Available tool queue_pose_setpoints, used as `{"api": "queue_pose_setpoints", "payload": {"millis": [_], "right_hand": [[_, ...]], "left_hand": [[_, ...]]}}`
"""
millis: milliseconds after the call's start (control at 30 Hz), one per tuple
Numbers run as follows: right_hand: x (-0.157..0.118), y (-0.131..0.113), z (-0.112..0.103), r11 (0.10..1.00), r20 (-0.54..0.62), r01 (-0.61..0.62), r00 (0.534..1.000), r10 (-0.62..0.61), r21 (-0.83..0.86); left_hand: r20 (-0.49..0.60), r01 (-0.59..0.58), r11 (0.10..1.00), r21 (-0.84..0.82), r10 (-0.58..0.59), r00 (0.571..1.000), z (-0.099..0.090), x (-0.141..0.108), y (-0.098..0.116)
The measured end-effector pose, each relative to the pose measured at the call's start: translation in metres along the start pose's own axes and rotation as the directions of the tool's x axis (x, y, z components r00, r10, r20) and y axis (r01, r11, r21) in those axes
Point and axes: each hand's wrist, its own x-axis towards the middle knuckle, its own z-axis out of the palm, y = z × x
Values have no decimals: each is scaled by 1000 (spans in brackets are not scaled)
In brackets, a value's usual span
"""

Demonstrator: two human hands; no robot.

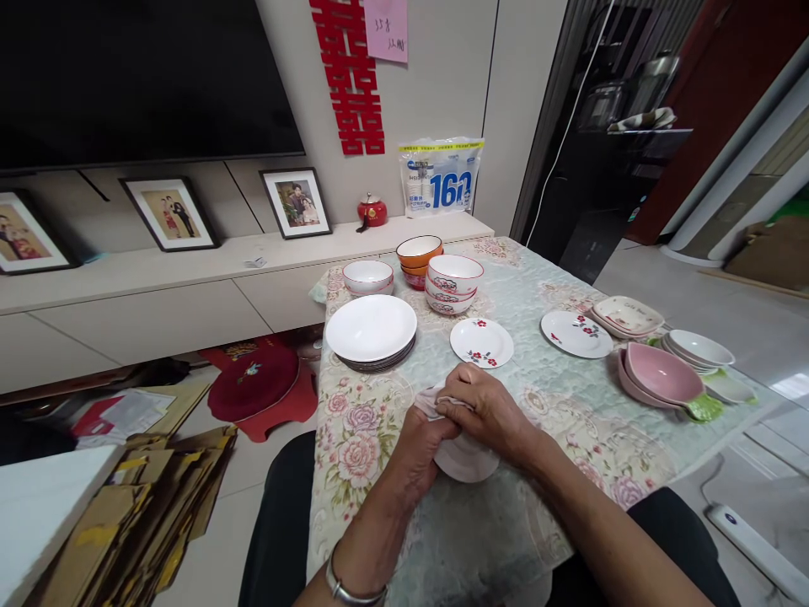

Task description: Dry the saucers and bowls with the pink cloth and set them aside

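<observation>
A small white plate (pixel 468 465) is in my hands above the near part of the table. My left hand (pixel 422 451) is closed round its left rim. Fingers bent, my right hand (pixel 490 413) grips a pale cloth (pixel 430 401) that is bunched over the plate's far edge. Both hands hide much of the plate and some of the cloth. Just beyond them lies a round plate with red flowers (pixel 481 341). Left of that is a stack of large white plates (pixel 372 327).
The flowered tablecloth (pixel 360 451) also carries white bowls (pixel 453 282), orange bowls (pixel 420 250), a flowered oval plate (pixel 576 334) and pink dishes (pixel 662 373). A red stool (pixel 256 384) and flattened cardboard (pixel 126 514) are on the floor at left.
</observation>
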Motion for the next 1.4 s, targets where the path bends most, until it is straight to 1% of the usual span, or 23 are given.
{"api": "queue_pose_setpoints", "payload": {"millis": [67, 133, 167, 200, 233, 267, 367, 400, 433, 467, 533, 600, 667, 800, 933, 1000, 1033, 1133, 1233, 1300, 1333, 1400], "right_hand": [[0, 9, -3, 994, -40, -108, 993, 108, 5], [0, 20, -6, 968, -96, -252, 964, 248, -23], [0, 23, -7, 952, -117, -303, 948, 296, -40], [0, 24, -7, 944, -124, -327, 939, 319, -50], [0, 22, -7, 945, -121, -322, 942, 315, -53], [0, 19, -6, 956, -110, -289, 953, 282, -53], [2, 3, -1, 994, -45, -104, 994, 102, -40], [2, -1, -1, 998, -22, -63, 998, 63, -25], [3, -3, -1, 999, -6, -53, 999, 53, -8], [4, -3, -1, 997, -3, -74, 997, 74, 7], [4, 3, -4, 983, -33, -185, 982, 186, 16], [4, 13, -7, 953, -75, -304, 950, 303, -2], [3, 22, -9, 924, -87, -382, 921, 379, -25], [2, 29, -9, 890, -92, -446, 894, 439, -93], [2, 30, -9, 866, -115, -487, 872, 476, -112], [3, 30, -9, 872, -133, -482, 873, 469, -88], [3, 28, -8, 886, -142, -459, 884, 446, -74], [3, 16, -6, 943, -136, -328, 938, 319, -49], [2, -1, -5, 987, -38, -155, 987, 154, -28], [2, -8, -5, 997, 35, -75, 997, 74, 2], [2, -8, -6, 997, 55, -70, 996, 69, 23], [2, -2, -10, 989, 32, -136, 990, 135, 49]], "left_hand": [[-11, 10, 1000, -8, -10, 1000, -1, 0, 1], [-3, 7, 1000, -8, -7, 1000, -3, -1, 2], [6, 7, 1000, -2, -7, 1000, -4, -1, 2], [12, 8, 1000, 6, -8, 1000, -4, -1, 2], [14, 10, 1000, 14, -10, 1000, -4, -1, 2], [11, 12, 1000, 22, -12, 1000, -4, -1, 2], [-3, 11, 999, 50, -11, 1000, -2, -2, 1], [0, 9, 998, 58, -9, 1000, -2, -2, 0], [10, 12, 998, 60, -12, 1000, -2, -2, 0], [24, 16, 998, 57, -18, 1000, -3, -1, 0], [57, 26, 999, 45, -29, 998, -5, -1, 0], [81, 34, 999, 41, -37, 996, -7, -1, 1], [62, 34, 999, 38, -37, 997, -7, 0, 2], [-62, 13, 999, -39, -16, 998, -4, 0, 5], [-83, -13, 991, -132, 2, 997, 0, 0, 6], [-89, -7, 991, -137, -5, 996, 1, 0, 6], [-81, 0, 991, -132, -11, 997, 1, 0, 6], [-25, 29, 996, -89, -32, 999, 1, -1, 4], [18, 48, 997, -54, -47, 999, 1, -2, 1], [37, 49, 998, -44, -48, 998, 1, -3, 0], [41, 52, 998, -39, -50, 998, 1, -3, 0], [42, 63, 997, -32, -62, 997, 0, -3, 1]]}}
